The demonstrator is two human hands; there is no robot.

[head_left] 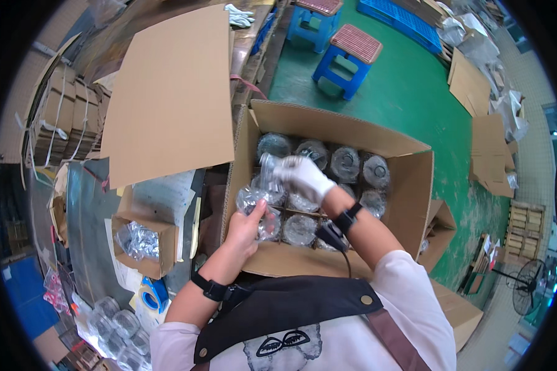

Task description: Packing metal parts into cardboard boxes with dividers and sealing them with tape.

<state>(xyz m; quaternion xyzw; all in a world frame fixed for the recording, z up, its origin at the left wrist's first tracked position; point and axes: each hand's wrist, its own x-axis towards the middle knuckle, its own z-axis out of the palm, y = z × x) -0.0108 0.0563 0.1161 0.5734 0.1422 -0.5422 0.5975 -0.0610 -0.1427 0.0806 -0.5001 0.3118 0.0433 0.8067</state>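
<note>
A large open cardboard box (408, 182) holds several clear round containers (345, 163), set in rows between cardboard dividers. At its near left corner my bare left hand (246, 227) is closed on a clear round container (252, 196), the thumb on its side; whether the container is glass or plastic I cannot tell. My right hand (303, 177), in a white glove, reaches over the box's left half. Its fingers are closed on a crinkled piece of clear plastic (268, 168), just above the container in my left hand. The plastic is partly blurred.
A tall cardboard flap (173, 93) rises left of the box. On the table are a small carton of clear plastic packets (158, 241), a blue tape dispenser (153, 294) and more clear containers (114, 328). Blue stools (349, 59) stand on the green floor beyond.
</note>
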